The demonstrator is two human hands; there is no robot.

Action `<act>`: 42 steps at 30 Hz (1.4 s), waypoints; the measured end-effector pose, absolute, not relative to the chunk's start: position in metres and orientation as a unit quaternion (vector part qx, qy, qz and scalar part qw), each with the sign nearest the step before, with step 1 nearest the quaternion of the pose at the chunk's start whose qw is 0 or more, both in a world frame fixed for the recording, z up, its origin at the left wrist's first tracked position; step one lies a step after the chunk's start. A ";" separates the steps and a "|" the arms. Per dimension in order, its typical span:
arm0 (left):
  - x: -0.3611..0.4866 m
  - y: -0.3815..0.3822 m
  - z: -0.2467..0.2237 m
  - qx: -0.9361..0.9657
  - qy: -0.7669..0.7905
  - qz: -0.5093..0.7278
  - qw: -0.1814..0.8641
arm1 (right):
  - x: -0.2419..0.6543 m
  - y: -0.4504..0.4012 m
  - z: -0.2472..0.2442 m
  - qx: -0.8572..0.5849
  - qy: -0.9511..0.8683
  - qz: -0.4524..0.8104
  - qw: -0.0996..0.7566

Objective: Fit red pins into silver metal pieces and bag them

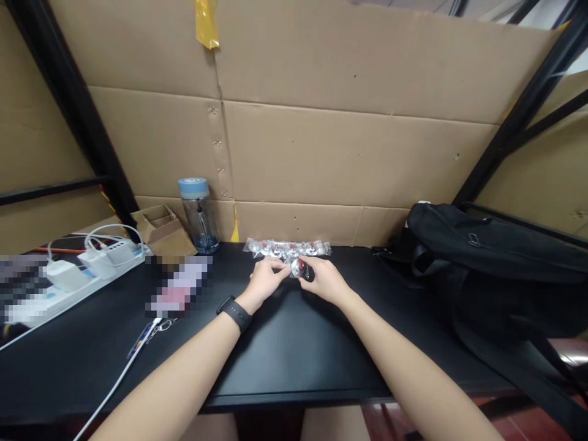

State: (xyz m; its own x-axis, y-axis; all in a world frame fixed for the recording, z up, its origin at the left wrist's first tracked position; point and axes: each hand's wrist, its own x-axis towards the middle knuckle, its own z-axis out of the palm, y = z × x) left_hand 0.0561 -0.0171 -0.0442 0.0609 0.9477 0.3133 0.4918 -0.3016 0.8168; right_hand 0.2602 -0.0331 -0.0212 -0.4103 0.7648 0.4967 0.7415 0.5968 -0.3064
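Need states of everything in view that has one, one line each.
Small packet: held between both hands; seal unclear
Left hand: closed at its left side
Right hand: closed at its right side
Row of packets: lying, clear-wrapped
Bottle: upright, capped
Cardboard box: open
Power strip: adapters plugged in; power unclear
Watch: strapped on
Black bag: slumped; closure unclear

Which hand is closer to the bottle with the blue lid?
Left. The left hand is to the right of the bottle and nearer the wearer; the right hand is farther right, across the small shiny wrapped item between them.
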 end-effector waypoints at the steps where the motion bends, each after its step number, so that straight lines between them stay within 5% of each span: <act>1: 0.057 -0.018 -0.043 0.680 0.532 0.429 0.264 | 0.260 -0.033 -0.022 -0.446 -0.841 0.021 0.305; 20: 0.056 -0.033 -0.029 0.734 0.590 0.263 0.210 | 0.267 -0.020 -0.015 -0.491 -0.849 -0.089 0.177; 42: 0.057 -0.039 -0.032 0.771 0.566 0.236 0.174 | 0.270 0.065 -0.002 -0.512 -0.849 -0.049 0.121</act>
